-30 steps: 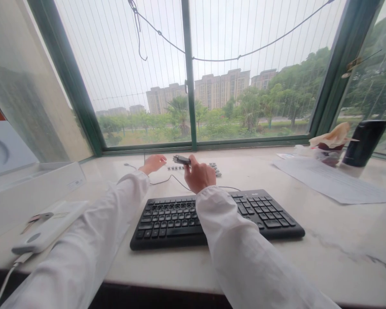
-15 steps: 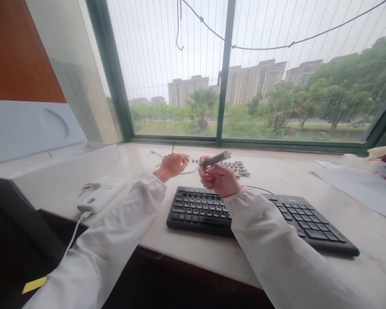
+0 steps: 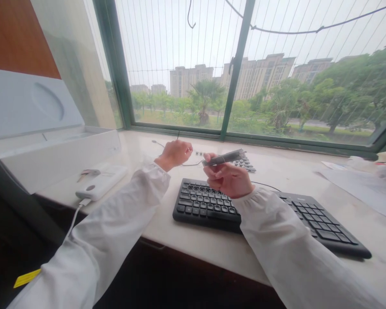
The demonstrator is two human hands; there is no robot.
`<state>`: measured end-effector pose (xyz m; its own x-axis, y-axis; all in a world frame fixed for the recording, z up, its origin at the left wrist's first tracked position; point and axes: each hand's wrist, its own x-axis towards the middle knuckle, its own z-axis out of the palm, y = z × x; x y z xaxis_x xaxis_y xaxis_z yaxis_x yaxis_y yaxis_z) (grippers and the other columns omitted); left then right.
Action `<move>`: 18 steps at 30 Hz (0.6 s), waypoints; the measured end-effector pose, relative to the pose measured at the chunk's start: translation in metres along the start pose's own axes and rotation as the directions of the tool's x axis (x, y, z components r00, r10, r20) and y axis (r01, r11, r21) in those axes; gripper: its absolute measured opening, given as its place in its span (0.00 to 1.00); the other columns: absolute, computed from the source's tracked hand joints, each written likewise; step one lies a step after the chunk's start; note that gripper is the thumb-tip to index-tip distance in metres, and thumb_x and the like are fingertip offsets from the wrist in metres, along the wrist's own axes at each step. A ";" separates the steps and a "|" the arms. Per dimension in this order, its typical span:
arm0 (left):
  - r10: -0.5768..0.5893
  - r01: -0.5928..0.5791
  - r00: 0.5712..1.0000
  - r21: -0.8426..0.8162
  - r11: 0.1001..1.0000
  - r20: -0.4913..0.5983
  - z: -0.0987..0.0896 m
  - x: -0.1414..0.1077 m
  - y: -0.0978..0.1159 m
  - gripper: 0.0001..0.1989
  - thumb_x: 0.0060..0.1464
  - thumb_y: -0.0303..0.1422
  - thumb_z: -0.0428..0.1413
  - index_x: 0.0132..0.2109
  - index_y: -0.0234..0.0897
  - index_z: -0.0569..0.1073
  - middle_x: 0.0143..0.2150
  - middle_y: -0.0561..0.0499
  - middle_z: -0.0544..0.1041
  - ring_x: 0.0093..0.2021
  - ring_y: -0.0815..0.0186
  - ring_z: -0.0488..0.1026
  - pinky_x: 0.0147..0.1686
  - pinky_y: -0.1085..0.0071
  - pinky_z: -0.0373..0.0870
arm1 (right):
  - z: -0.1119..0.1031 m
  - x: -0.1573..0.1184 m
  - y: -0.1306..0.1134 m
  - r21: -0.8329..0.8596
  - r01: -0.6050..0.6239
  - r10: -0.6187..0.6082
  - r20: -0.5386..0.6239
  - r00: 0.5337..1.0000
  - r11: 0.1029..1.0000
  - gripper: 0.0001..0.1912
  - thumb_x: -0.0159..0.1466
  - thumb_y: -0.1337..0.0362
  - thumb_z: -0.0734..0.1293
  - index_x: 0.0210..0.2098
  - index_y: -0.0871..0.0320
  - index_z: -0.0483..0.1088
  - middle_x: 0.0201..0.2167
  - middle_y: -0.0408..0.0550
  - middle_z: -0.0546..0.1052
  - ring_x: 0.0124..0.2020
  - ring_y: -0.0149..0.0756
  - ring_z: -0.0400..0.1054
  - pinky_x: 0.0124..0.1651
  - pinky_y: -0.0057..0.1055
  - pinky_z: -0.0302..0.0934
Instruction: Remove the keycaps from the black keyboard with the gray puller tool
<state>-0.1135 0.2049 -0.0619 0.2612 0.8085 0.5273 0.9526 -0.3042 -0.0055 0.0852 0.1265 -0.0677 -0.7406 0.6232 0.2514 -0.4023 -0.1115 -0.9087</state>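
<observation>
My left hand (image 3: 176, 153) is closed in a pinch above the white desk. A thin dark rod (image 3: 178, 134) sticks up behind it, and a small pale tip shows at the fingers; I cannot make out the tool's kind. My right hand (image 3: 228, 177) grips a slim dark grey bar-shaped object (image 3: 227, 157), tilted up to the right. Below the right hand lies a black keyboard (image 3: 209, 219), whose upper left rows show keycaps removed. Behind the right hand, several loose keycaps (image 3: 247, 164) lie in rows on the desk.
On the left, a white power bank (image 3: 104, 182) with a plugged cable lies beside an open white box (image 3: 67, 156). Papers (image 3: 350, 184) and a plastic bag lie at the right. A green-framed window (image 3: 223, 134) borders the desk's back. A thin cable (image 3: 157, 142) runs behind my left hand.
The view has shifted and tilted slightly. My right hand has turned the grey bar a little, and it now points more to the right. The left hand stays pinched.
</observation>
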 end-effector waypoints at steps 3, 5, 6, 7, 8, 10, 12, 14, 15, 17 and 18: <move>0.004 -0.004 1.000 0.010 1.000 0.001 0.000 0.000 0.000 0.13 0.56 0.38 0.49 0.40 0.45 0.78 0.36 0.50 0.79 0.38 0.58 0.75 0.41 0.62 0.68 | 0.001 -0.001 0.000 -0.006 -0.012 0.012 0.013 1.000 1.000 0.17 0.46 0.70 0.61 0.36 0.54 0.56 0.18 0.34 0.52 0.16 0.23 0.34 0.18 0.24 0.33; 0.006 -0.007 1.000 0.011 1.000 0.004 -0.001 0.000 0.000 0.14 0.56 0.38 0.49 0.40 0.45 0.78 0.36 0.50 0.79 0.38 0.59 0.75 0.41 0.62 0.68 | 0.001 -0.001 0.000 -0.010 -0.015 0.015 0.017 1.000 1.000 0.17 0.46 0.70 0.62 0.36 0.54 0.56 0.18 0.34 0.52 0.16 0.23 0.34 0.18 0.23 0.34; 0.006 -0.006 1.000 0.009 1.000 0.004 -0.002 0.000 -0.001 0.14 0.56 0.38 0.49 0.40 0.45 0.78 0.36 0.51 0.79 0.38 0.59 0.75 0.42 0.62 0.68 | 0.001 -0.001 -0.001 -0.013 -0.015 0.015 0.015 1.000 1.000 0.17 0.47 0.69 0.62 0.36 0.54 0.56 0.18 0.34 0.52 0.16 0.23 0.34 0.18 0.23 0.34; 0.005 -0.005 1.000 0.006 1.000 0.005 -0.004 0.001 -0.002 0.14 0.56 0.38 0.49 0.40 0.45 0.78 0.36 0.51 0.79 0.38 0.59 0.74 0.42 0.62 0.68 | 0.001 -0.001 -0.001 -0.017 -0.017 0.017 0.005 1.000 1.000 0.15 0.49 0.68 0.63 0.36 0.53 0.56 0.18 0.33 0.51 0.16 0.23 0.35 0.18 0.23 0.34; 0.006 -0.006 1.000 0.003 1.000 0.008 -0.006 0.001 -0.004 0.14 0.56 0.39 0.49 0.41 0.45 0.78 0.37 0.51 0.79 0.39 0.59 0.74 0.42 0.63 0.67 | 0.001 -0.001 -0.001 -0.025 -0.024 0.024 -0.013 1.000 0.999 0.14 0.51 0.66 0.64 0.36 0.53 0.56 0.18 0.33 0.51 0.16 0.23 0.35 0.18 0.23 0.34; 0.032 -0.032 0.998 0.000 0.999 0.053 -0.013 0.001 -0.009 0.14 0.56 0.40 0.49 0.41 0.45 0.78 0.38 0.52 0.79 0.39 0.60 0.74 0.42 0.65 0.66 | 0.000 0.001 0.000 -0.060 -0.048 0.043 -0.076 0.996 0.997 0.11 0.57 0.58 0.64 0.36 0.52 0.57 0.16 0.32 0.51 0.16 0.23 0.35 0.18 0.23 0.34; 0.100 -0.099 0.980 -0.015 0.995 0.172 -0.022 0.001 -0.018 0.13 0.55 0.42 0.51 0.39 0.46 0.79 0.38 0.53 0.80 0.38 0.63 0.73 0.41 0.67 0.65 | -0.003 0.003 0.003 -0.132 -0.072 0.048 -0.174 0.984 0.989 0.15 0.60 0.49 0.63 0.35 0.52 0.58 0.14 0.32 0.52 0.15 0.23 0.36 0.18 0.23 0.33; 0.170 -0.159 0.929 -0.061 0.985 0.328 -0.031 0.000 -0.028 0.13 0.53 0.43 0.52 0.38 0.47 0.79 0.37 0.54 0.80 0.37 0.65 0.73 0.39 0.71 0.64 | -0.007 0.006 0.006 -0.247 -0.072 -0.001 -0.283 0.959 0.966 0.20 0.60 0.42 0.62 0.35 0.53 0.60 0.12 0.32 0.52 0.13 0.23 0.38 0.17 0.23 0.33; 0.189 -0.166 0.899 -0.091 0.982 0.394 -0.035 0.000 -0.033 0.13 0.53 0.44 0.53 0.38 0.47 0.79 0.38 0.54 0.80 0.36 0.66 0.73 0.38 0.72 0.63 | -0.009 0.008 0.008 -0.319 -0.063 -0.049 -0.330 0.943 0.946 0.22 0.59 0.40 0.62 0.35 0.54 0.62 0.11 0.32 0.52 0.13 0.23 0.39 0.17 0.23 0.33; 0.201 -0.142 0.838 -0.154 0.978 0.507 -0.040 -0.002 -0.041 0.14 0.52 0.44 0.53 0.39 0.45 0.79 0.38 0.54 0.80 0.34 0.68 0.73 0.35 0.74 0.63 | -0.014 0.010 0.011 -0.481 -0.036 -0.176 -0.388 0.905 0.876 0.25 0.59 0.38 0.62 0.33 0.56 0.66 0.11 0.33 0.52 0.12 0.23 0.42 0.17 0.24 0.34; 0.203 -0.120 0.805 -0.183 0.976 0.557 -0.042 -0.002 -0.044 0.15 0.52 0.44 0.53 0.39 0.44 0.79 0.38 0.53 0.80 0.34 0.68 0.73 0.34 0.74 0.63 | -0.016 0.011 0.012 -0.546 -0.035 -0.228 -0.406 0.885 0.837 0.26 0.59 0.38 0.61 0.32 0.57 0.67 0.10 0.33 0.52 0.12 0.23 0.43 0.17 0.24 0.35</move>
<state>-0.1627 0.1953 -0.0273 0.4906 0.8700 -0.0497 0.8699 -0.4856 0.0868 0.0806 0.1446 -0.0816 -0.3457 0.8910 0.2943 -0.0166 0.3078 -0.9513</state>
